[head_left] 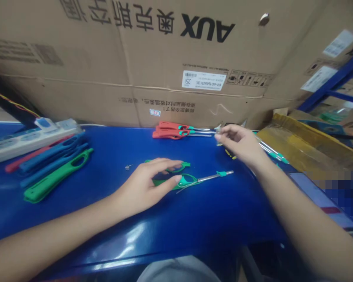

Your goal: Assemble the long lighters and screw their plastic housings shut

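Note:
A green lighter body [176,183] with a turquoise trigger and a metal tube [208,178] lies on the blue table. My left hand [148,182] rests over it, fingers stretched and thumb apart, the thumb at the trigger. Beneath the fingertips shows another green shell piece [185,165], partly hidden. Farther right, my right hand [238,141] is closed in a pinch at the ends of the red lighters' tubes. A small pale bit shows at its fingertips, too blurred to name. Just below that hand lies a yellow-and-black object [231,153], mostly hidden.
Red lighters [170,130] lie by the big cardboard box [153,78]. Blue and green handle shells [59,176] sit at left beside a white power strip [32,139]. Tiny screws [128,167] lie left of my hand. More metal tubes [269,148] and a taped carton [306,145] are at right.

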A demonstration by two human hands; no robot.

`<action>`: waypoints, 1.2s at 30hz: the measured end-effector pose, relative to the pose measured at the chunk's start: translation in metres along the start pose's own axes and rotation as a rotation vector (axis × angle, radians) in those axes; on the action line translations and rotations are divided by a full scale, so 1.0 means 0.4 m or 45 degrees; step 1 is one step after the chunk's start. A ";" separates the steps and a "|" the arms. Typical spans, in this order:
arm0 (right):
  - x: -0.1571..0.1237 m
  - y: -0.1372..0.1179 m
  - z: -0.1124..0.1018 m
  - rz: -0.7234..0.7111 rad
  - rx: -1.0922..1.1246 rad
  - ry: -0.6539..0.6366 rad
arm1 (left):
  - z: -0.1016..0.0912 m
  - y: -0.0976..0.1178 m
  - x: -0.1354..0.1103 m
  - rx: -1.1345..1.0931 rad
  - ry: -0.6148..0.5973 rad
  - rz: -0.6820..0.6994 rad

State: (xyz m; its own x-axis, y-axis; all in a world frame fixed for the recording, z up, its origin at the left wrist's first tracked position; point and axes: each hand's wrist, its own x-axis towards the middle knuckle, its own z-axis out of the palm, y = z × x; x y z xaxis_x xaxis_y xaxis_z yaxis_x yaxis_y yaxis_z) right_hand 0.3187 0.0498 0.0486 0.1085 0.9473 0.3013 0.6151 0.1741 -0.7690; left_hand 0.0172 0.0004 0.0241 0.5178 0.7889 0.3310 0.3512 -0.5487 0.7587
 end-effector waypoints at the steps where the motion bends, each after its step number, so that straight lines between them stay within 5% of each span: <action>1: -0.028 -0.032 0.030 -0.053 0.097 -0.129 | 0.005 0.009 0.001 -0.094 0.006 -0.097; 3: -0.087 -0.085 0.085 -0.139 0.401 -0.505 | 0.014 0.021 -0.001 -0.334 0.001 -0.239; 6: -0.163 -0.123 0.147 -0.070 0.596 -0.783 | 0.023 0.019 -0.011 -0.607 -0.138 -0.285; 10: -0.195 -0.106 0.176 -0.199 0.559 -0.815 | 0.021 -0.010 -0.024 -0.673 -0.182 -0.351; 15: -0.169 -0.052 0.152 -0.603 0.264 -0.664 | -0.001 -0.037 -0.029 -0.632 -0.147 -0.442; 22: -0.158 -0.022 0.146 -0.995 -0.296 -0.863 | -0.001 -0.031 -0.033 -0.519 -0.120 -0.419; 29: -0.170 -0.035 0.147 -0.898 -0.285 -0.816 | 0.002 -0.025 -0.028 -0.375 -0.058 -0.428; 36: -0.180 -0.038 0.159 -0.394 -0.031 -0.573 | 0.003 -0.034 -0.031 -0.306 -0.006 -0.412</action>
State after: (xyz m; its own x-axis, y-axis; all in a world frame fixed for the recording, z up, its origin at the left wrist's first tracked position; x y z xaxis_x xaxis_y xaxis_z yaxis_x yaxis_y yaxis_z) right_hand 0.2519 -0.0040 0.0027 -0.4220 0.8751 0.2367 0.5836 0.4620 -0.6678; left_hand 0.0069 -0.0023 0.0090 0.4143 0.9087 0.0515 0.3047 -0.1919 0.9329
